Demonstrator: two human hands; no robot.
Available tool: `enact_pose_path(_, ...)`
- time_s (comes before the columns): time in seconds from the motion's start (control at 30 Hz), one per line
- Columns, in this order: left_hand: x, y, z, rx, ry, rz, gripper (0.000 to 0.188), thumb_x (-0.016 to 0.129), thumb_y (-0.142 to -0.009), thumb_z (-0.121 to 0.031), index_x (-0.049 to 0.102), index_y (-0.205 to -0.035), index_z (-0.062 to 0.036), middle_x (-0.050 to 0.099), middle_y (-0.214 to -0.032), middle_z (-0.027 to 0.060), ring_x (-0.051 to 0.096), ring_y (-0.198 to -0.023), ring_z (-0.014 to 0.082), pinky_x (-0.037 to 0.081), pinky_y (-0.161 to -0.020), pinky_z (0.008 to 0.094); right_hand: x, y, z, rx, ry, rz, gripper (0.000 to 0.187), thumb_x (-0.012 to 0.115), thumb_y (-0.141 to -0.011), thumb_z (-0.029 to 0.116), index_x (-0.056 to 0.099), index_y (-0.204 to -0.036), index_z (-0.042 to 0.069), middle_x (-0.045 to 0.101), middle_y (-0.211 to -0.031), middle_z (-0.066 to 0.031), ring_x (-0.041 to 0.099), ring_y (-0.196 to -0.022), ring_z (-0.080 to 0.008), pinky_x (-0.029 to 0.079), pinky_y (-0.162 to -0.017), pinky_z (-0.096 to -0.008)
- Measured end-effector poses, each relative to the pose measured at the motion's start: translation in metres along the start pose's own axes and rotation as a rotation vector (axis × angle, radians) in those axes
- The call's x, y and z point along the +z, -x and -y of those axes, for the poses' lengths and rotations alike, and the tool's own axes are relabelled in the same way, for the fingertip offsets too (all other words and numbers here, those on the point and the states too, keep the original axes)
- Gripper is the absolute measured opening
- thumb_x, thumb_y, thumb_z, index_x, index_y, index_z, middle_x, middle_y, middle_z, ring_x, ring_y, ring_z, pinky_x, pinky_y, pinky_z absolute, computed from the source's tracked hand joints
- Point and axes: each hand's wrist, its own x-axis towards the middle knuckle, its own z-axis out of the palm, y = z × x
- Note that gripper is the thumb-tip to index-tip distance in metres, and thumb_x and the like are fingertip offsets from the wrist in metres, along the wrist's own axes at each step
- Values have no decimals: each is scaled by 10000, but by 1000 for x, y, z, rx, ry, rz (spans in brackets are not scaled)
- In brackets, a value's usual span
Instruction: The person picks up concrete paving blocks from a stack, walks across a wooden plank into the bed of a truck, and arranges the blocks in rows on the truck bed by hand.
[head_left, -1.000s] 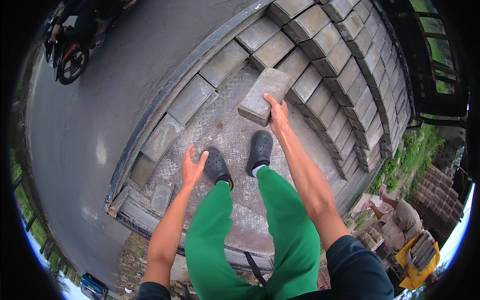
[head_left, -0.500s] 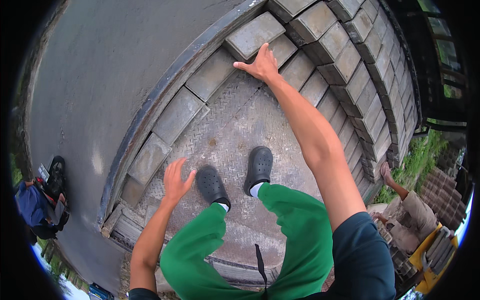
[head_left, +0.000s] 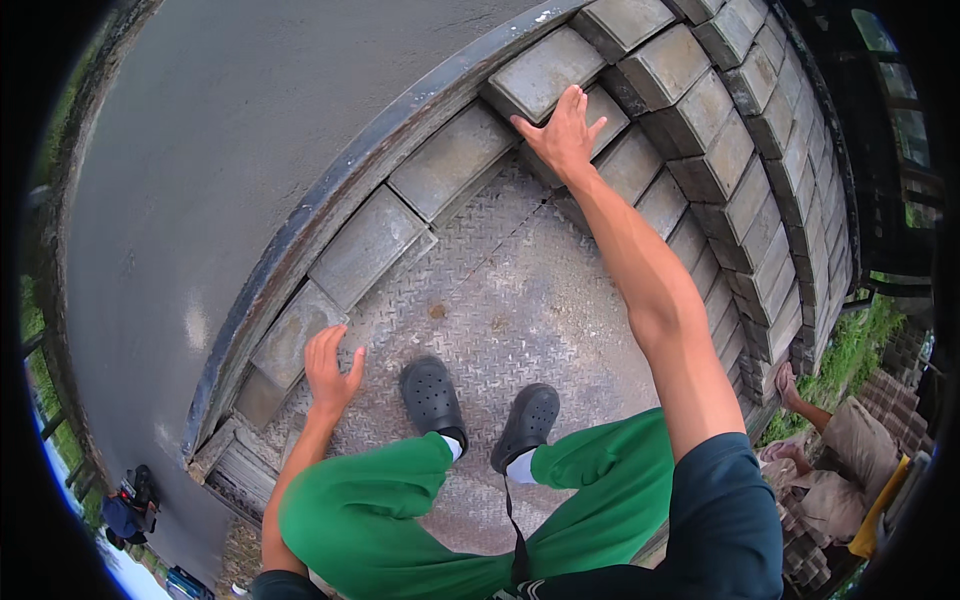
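My right hand [head_left: 567,138] is at one o'clock, its fingers spread and the thumb well apart, over the near edge of a grey concrete block [head_left: 548,72]. The block lies between twelve and one, on top of other blocks and just beside the low side wall [head_left: 372,150]. Nothing is gripped; whether my fingertips touch it or only hover, I cannot tell.

My left hand [head_left: 330,375] is at eight o'clock, nothing in it, its fingers loosely together and the thumb apart, near the low end of the row of blocks [head_left: 365,250] along the wall from nine to nearly twelve. The taller stepped stack [head_left: 730,190] fills two o'clock.

What could go wrong, as I judge it: if the block is not sitting flat on those below, a nudge from my fingers could tip it inward onto the patterned metal floor [head_left: 510,290], toward my grey clogs [head_left: 430,395], which look soft. A shove outward could send it over the wall to the road [head_left: 230,150]. A block slid tight against its neighbour could pinch my thumb. Leaning this far over grit, I might slip; and anything toppling off the stack's far side would fall near the person [head_left: 865,450] at four o'clock
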Motion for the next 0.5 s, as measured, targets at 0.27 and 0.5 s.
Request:
enact_pose_path(0.27,6,93,17,-86,-157,-198,433,729,-767,-100,584,-1165,-13,613,-1158,146,572,-1108,335,414,-960,454,27,21,32,-46,22,-171,880,627,-884,480,277,-1429,-116,360,-1469,-295,330,-1395,-404,208,-1131,-594)
enact_pose_path(0.5,23,199,6,-392,-294,-433,459,745,-754,-171,591,-1162,-29,620,-1146,130,577,-1119,313,414,-967,445,31,20,33,5,244,-154,766,516,-928,537,349,-1423,-23,441,-1446,-225,521,-1268,-346,310,-1037,-657)
